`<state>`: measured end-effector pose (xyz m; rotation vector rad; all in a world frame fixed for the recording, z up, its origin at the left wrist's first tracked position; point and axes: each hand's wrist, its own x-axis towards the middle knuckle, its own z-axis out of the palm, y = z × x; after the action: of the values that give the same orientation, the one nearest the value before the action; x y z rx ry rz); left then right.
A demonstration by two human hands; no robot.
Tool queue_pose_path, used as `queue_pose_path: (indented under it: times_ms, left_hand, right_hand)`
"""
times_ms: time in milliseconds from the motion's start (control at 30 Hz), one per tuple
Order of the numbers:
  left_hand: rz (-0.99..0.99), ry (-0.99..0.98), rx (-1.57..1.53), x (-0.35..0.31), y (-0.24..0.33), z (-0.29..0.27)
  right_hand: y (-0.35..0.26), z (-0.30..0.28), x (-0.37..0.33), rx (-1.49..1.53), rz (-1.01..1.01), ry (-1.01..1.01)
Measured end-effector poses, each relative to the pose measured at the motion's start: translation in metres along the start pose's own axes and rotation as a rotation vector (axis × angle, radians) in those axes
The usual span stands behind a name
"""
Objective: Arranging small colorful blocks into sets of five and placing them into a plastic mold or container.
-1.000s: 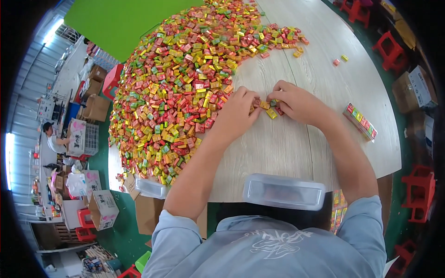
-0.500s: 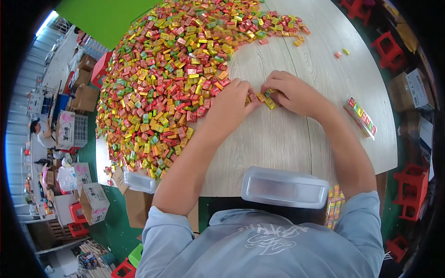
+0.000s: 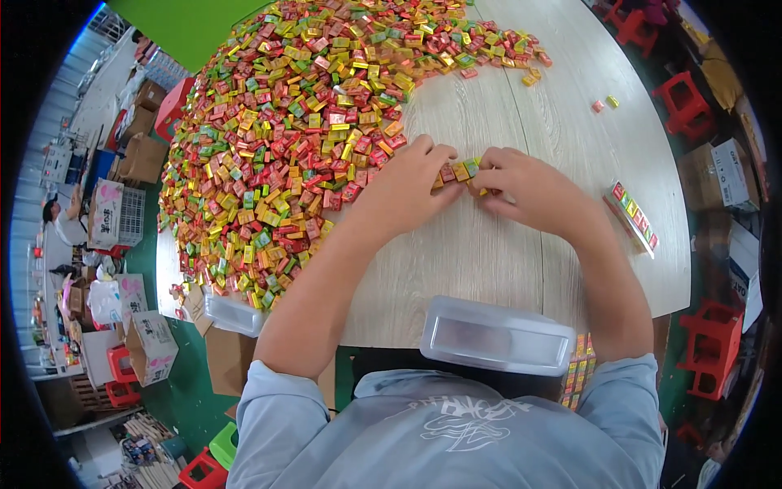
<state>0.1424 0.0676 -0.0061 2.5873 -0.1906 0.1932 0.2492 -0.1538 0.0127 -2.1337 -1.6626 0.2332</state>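
Observation:
Between my hands lies a short row of small wrapped candies (image 3: 460,172), yellow, green and reddish, just above the table. My left hand (image 3: 405,189) is closed on the left end of the row, thumb below and fingers above. At the other end, my right hand (image 3: 528,189) pinches the row with bent fingers, which hide part of it. A big heap of the same candies (image 3: 285,155), in red, yellow, green and orange, spreads just left of my left hand.
A long narrow pack of candies (image 3: 634,218) lies at the right. Two loose candies (image 3: 605,104) are farther back. A translucent plastic box (image 3: 497,336) sits at the near table edge, another (image 3: 234,314) at the near left. Red stools (image 3: 710,346) and cartons (image 3: 707,171) stand beyond the table.
The candies between my hands now form a straighter row. My right hand's fingers have shifted slightly down and closed around its end. The whole view has shifted slightly.

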Motion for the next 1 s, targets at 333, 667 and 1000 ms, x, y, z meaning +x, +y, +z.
queue_pose_path:
  times_ms: [333, 667, 1000]
  left_hand:
    - [0.022, -0.071, -0.05, -0.003, -0.007, -0.007]
    - [0.027, -0.06, -0.06, -0.003, -0.007, -0.005]
    - [0.073, 0.03, -0.047, 0.004, -0.01, 0.012]
  right_hand:
    - [0.016, -0.02, -0.008, 0.071, 0.321, -0.037]
    - [0.027, -0.008, 0.0, 0.118, 0.219, 0.08]
    - [0.032, -0.007, -0.004, 0.223, 0.245, 0.1]
